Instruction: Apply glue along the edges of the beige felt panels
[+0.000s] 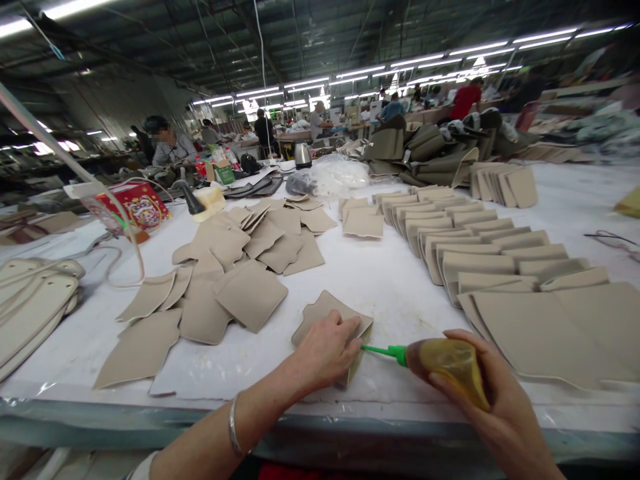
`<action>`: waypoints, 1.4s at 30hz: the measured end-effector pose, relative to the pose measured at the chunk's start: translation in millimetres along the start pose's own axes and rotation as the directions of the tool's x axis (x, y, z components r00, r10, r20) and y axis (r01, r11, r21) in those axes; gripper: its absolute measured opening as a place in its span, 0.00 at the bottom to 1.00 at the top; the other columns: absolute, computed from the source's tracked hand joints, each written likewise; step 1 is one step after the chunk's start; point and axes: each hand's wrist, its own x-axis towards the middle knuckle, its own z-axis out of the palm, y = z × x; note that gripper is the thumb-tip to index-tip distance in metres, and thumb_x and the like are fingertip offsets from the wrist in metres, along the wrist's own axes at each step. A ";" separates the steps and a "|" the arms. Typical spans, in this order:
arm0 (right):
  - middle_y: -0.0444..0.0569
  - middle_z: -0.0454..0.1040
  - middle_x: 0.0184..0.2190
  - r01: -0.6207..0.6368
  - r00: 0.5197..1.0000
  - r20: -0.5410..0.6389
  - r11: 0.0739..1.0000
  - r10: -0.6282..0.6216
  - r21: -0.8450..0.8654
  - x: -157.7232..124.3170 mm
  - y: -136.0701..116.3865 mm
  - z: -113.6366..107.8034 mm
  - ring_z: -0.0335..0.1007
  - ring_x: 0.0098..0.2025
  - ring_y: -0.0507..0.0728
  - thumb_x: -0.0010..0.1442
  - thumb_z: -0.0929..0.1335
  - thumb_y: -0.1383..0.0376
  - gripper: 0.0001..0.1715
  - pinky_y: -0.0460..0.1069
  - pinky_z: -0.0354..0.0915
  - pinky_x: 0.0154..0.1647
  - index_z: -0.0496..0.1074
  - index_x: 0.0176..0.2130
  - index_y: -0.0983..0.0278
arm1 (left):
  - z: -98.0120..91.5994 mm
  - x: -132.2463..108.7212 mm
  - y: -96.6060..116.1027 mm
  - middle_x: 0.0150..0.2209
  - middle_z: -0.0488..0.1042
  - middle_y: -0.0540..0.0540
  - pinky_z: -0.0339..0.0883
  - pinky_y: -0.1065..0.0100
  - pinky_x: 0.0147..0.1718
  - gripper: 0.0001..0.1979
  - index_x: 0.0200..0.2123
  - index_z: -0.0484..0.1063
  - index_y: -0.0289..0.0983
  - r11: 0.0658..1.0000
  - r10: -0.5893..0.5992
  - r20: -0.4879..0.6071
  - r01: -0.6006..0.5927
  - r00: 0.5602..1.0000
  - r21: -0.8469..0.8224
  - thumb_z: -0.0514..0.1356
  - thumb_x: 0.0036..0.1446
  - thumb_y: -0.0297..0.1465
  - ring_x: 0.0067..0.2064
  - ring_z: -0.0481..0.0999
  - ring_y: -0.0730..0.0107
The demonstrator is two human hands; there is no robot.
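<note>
My right hand (500,393) is wrapped round a squeeze bottle (443,363) holding yellow-brown liquid. The bottle lies tilted, its thin green nozzle pointing left, with the tip close to the edge of a beige leather-like piece (320,313). Bent fingers of my left hand (327,347) grip that piece near the table's front edge. Part of the piece is hidden under the hand, and a shiny, darker strip shows along its right side. Whether the nozzle tip touches the piece I cannot tell.
Loose beige pieces (250,293) lie heaped to the left. Overlapping rows of folded pieces (480,263) stand at the right on the white tabletop (400,300). Behind are a kettle (303,155), clear plastic (340,175) and dark green material (425,150). A pale pole (75,163) rises at left.
</note>
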 end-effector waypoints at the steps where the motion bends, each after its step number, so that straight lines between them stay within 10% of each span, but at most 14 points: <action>1: 0.46 0.67 0.47 -0.018 1.000 0.002 1.000 0.018 0.018 -0.6 -2.7 1.1 0.67 0.46 0.58 0.59 0.70 0.52 0.25 0.44 0.63 0.46 0.63 0.53 0.57 | -0.1 0.2 0.1 0.39 0.68 0.44 0.65 0.62 0.38 0.19 0.55 0.65 0.45 1.000 0.001 0.001 -0.001 1.000 -0.001 0.46 0.64 0.39 0.39 0.73 0.58; 7: 0.44 0.68 0.46 -0.177 0.980 0.123 0.968 0.156 0.180 -6.6 -18.8 6.9 0.69 0.43 0.58 0.60 0.67 0.51 0.24 0.45 0.63 0.45 0.62 0.52 0.56 | 1.2 -0.6 -0.1 0.41 0.68 0.44 0.65 0.61 0.38 0.20 0.57 0.64 0.45 1.000 -0.006 -0.009 0.006 1.000 -0.022 0.47 0.64 0.39 0.40 0.73 0.58; 25: 0.48 0.67 0.46 0.004 0.994 -0.107 1.000 -0.005 -0.015 26.6 12.4 -3.9 0.67 0.44 0.61 0.57 0.70 0.50 0.28 0.52 0.63 0.45 0.64 0.52 0.57 | -2.2 3.8 -1.0 0.38 0.68 0.47 0.63 0.65 0.36 0.20 0.56 0.65 0.48 0.999 0.037 0.006 -0.037 0.999 -0.002 0.45 0.64 0.34 0.37 0.73 0.62; 42: 0.48 0.67 0.45 0.041 0.997 -0.064 0.998 -0.044 -0.054 19.9 3.7 -4.6 0.67 0.43 0.60 0.60 0.70 0.52 0.26 0.50 0.63 0.44 0.62 0.53 0.57 | -2.6 7.2 -1.6 0.36 0.68 0.47 0.61 0.66 0.34 0.20 0.55 0.67 0.48 0.999 0.038 0.012 -0.038 0.999 -0.031 0.46 0.62 0.34 0.36 0.72 0.62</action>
